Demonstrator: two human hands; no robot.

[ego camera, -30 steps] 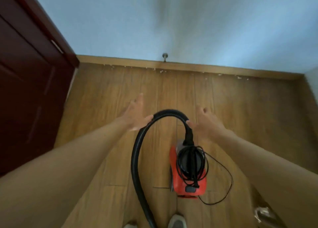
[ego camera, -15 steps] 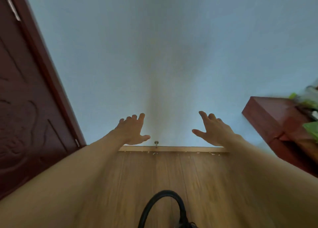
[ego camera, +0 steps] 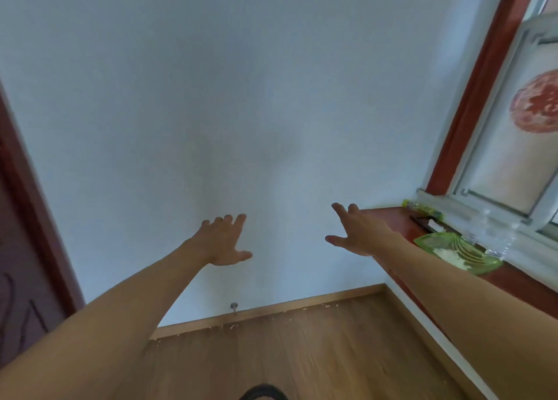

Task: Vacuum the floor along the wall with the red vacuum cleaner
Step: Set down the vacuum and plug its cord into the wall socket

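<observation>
I have both arms stretched out ahead, raised in front of the pale wall (ego camera: 241,97). My left hand (ego camera: 222,239) is spread flat, fingers straight and thumb out to the right, holding nothing. My right hand (ego camera: 360,233) is likewise open and bare, thumb pointing left. Of the red vacuum cleaner I see only the black curve of its hose (ego camera: 264,393) at the near edge, low between my arms over the wooden floor (ego camera: 317,348). Pale crumbs (ego camera: 223,326) lie along the skirting board (ego camera: 302,304) at the far side, near a small metal door stop (ego camera: 234,306). A dark door (ego camera: 18,263) stands on the left. On the right, a red windowsill (ego camera: 395,218) carries a green dish (ego camera: 459,253) and a clear bottle (ego camera: 495,233).
</observation>
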